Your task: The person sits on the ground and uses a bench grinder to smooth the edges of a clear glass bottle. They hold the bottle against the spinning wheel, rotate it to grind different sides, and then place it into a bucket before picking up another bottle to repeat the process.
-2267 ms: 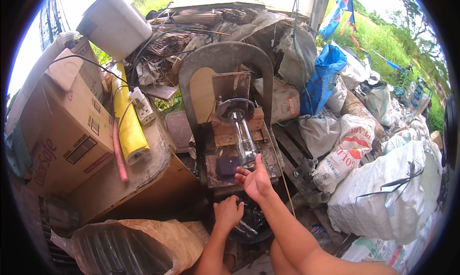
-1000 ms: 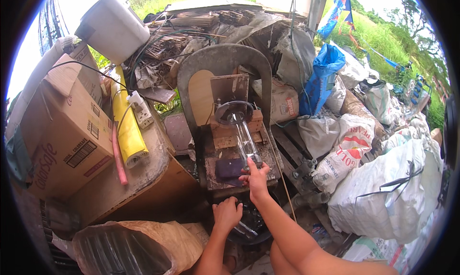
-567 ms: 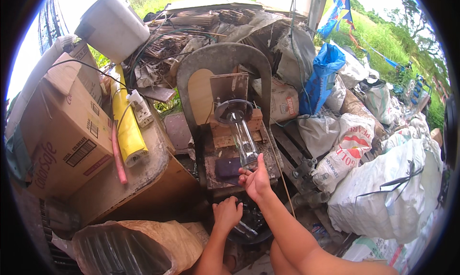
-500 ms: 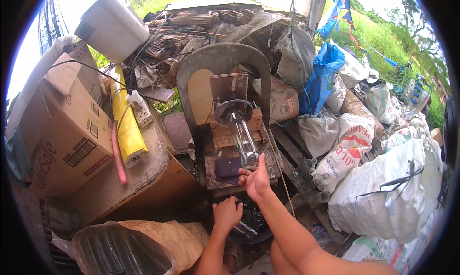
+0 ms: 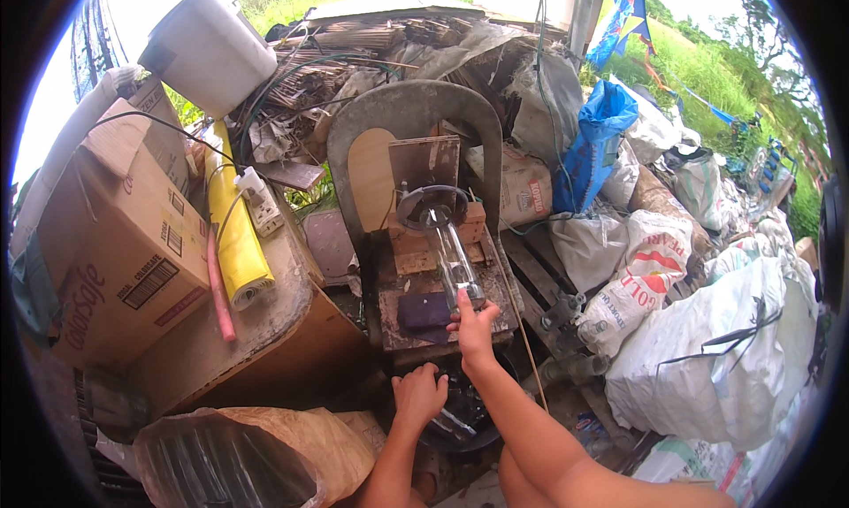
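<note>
A clear glass bottle (image 5: 453,259) lies tilted on a wooden stand (image 5: 411,282), its far end in a dark ring (image 5: 409,209). My right hand (image 5: 476,333) is closed on the bottle's near end, thumb on top. A dark folded cloth (image 5: 423,314) lies on the stand just left of that hand. Lower down, my left hand (image 5: 421,391) rests with curled fingers at the edge of a black basin (image 5: 495,435) holding glass pieces. What its fingers grip is hidden.
The stand sits on a grey plastic chair (image 5: 354,114). On the left are a cardboard box (image 5: 124,243), a yellow roll (image 5: 239,260) and a power strip (image 5: 263,212) on a cabinet. White sacks (image 5: 707,358) crowd the right. A thin stick (image 5: 522,340) leans beside the stand.
My right hand, held open beside the bottle's near end before, has moved slightly left and closed on it. My left hand has stayed in place.
</note>
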A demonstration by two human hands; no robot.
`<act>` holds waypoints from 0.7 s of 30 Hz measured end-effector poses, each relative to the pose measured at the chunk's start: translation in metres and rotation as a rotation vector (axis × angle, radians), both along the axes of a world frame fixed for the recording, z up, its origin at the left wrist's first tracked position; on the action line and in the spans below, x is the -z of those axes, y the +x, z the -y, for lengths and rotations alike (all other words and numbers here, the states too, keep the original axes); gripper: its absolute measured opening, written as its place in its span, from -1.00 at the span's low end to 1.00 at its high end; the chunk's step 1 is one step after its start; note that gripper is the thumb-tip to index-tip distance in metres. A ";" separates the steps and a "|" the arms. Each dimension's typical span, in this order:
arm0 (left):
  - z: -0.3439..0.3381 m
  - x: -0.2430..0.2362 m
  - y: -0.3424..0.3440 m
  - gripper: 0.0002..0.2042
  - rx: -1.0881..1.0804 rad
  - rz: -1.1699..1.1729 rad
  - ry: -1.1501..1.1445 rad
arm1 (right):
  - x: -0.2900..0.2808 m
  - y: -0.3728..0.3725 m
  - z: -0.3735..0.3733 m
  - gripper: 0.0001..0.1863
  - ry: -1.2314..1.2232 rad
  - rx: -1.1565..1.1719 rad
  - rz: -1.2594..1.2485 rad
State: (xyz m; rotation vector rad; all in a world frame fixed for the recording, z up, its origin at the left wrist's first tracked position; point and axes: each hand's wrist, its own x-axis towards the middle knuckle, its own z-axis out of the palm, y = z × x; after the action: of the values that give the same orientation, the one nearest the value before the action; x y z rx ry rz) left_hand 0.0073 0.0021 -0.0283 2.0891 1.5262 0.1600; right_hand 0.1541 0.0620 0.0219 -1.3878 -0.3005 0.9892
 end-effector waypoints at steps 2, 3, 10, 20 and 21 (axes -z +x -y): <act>0.000 -0.001 0.000 -0.65 0.004 0.003 -0.029 | 0.001 0.005 -0.001 -0.19 -0.026 -0.006 -0.138; 0.000 -0.001 0.000 -0.65 0.004 0.002 -0.028 | 0.001 0.008 0.000 -0.17 -0.045 -0.034 -0.164; 0.002 0.003 0.000 -0.65 -0.005 -0.021 0.046 | 0.001 0.015 0.004 -0.15 -0.005 -0.156 -0.400; -0.001 -0.004 0.000 -0.64 0.009 -0.006 -0.029 | 0.006 0.000 0.001 -0.12 -0.109 -0.034 0.277; -0.001 -0.005 0.000 -0.64 0.009 -0.006 -0.029 | 0.005 0.000 0.001 -0.13 -0.057 -0.041 0.249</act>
State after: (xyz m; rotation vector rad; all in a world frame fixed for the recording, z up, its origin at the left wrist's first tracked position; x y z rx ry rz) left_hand 0.0075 0.0031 -0.0235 2.0748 1.5138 0.1283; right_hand 0.1537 0.0608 0.0170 -1.5652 -0.4912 0.8638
